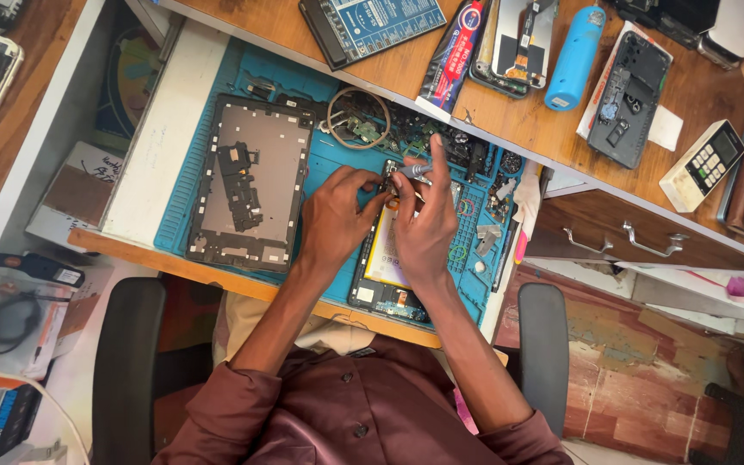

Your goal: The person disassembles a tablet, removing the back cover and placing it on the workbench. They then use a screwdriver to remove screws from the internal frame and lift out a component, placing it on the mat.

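An opened phone (382, 274) with a pale battery and exposed boards lies on the blue repair mat (329, 159), mostly under my hands. My left hand (335, 215) pinches something small at the phone's top end. My right hand (426, 222) grips a small silver screwdriver (413, 170), whose tip points at the same spot. The part under the fingertips is hidden.
A grey tablet back frame (251, 181) lies left on the mat. Loose wire (357, 116) and small parts sit at the mat's back. The wooden desk (553, 129) holds a blue cylinder (574, 56), glue tube (454, 56), dismantled phones (629, 86), and a calculator-like device (703, 164).
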